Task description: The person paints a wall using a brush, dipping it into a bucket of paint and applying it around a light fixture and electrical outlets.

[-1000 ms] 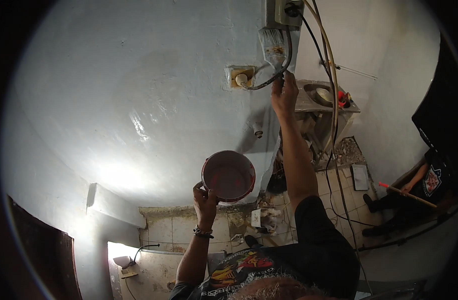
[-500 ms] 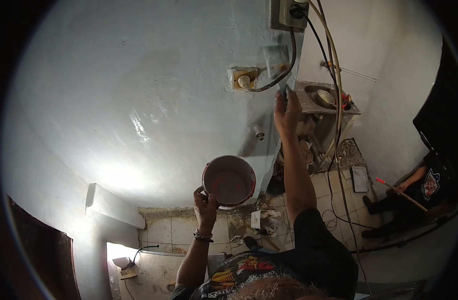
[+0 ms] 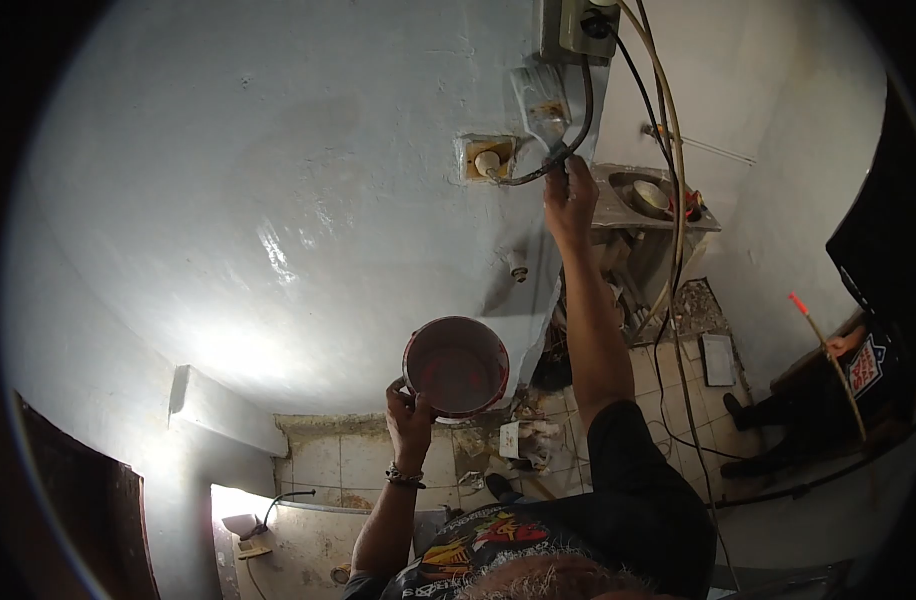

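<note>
The big pale grey painted wall (image 3: 278, 200) fills most of the view, shiny and wet-looking where the light hits it. Low down is a floor of pale square tiles (image 3: 378, 460) with bits of rubble on it.

At the far right another person in dark clothes (image 3: 858, 370) sits and holds a long thin stick with a red tip (image 3: 828, 360).

The round paint pot with a red rim (image 3: 457, 366) is next in size. The left hand (image 3: 410, 412) is closed around its lower edge and holds it up, with the open top facing the camera. The pot is low, well apart from the brush.

The right hand (image 3: 570, 198) is up high, arm stretched out. Its fingers are wrapped tight on the handle of the wide flat paintbrush with pale bristles (image 3: 540, 100). The brush runs long-ways up from the hand, tipped a little to the left, and its bristles lie on the wall above the grip. A black cable (image 3: 578, 120) curves just beside the brush. The small yellowish wall socket (image 3: 484, 157) is near, to the left of the hand. The grey switch box (image 3: 575, 28) sits just above the bristles.
</note>
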`<state>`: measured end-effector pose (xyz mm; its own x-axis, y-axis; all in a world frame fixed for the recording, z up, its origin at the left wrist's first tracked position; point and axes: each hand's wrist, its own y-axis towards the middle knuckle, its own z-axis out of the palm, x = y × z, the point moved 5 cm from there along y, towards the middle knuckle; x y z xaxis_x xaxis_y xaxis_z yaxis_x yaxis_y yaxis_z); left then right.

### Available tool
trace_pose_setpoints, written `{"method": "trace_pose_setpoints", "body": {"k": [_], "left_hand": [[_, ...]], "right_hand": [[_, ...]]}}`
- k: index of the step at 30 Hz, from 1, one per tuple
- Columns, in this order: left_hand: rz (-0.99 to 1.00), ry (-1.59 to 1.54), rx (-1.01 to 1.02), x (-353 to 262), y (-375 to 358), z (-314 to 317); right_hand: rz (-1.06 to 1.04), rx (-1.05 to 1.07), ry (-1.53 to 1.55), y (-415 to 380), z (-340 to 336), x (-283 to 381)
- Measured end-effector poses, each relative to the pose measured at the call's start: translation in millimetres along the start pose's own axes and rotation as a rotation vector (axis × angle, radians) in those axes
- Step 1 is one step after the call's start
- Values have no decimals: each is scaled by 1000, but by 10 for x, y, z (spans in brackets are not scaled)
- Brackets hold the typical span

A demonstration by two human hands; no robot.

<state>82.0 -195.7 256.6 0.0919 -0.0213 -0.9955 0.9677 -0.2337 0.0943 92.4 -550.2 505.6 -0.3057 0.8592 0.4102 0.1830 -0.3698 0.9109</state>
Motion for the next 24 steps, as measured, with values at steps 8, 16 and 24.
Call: {"method": "trace_pose_setpoints", "body": {"k": [8, 16, 24], "left_hand": [[-3, 37, -28, -7, -3, -29], [8, 58, -12, 77, 11, -29], [-1, -6, 13, 148, -7, -18]], "right_hand": [[15, -88, -4, 111, -58, -67], [-11, -53, -212, -158, -86, 90], [22, -23, -181, -743, -188, -22]]}}
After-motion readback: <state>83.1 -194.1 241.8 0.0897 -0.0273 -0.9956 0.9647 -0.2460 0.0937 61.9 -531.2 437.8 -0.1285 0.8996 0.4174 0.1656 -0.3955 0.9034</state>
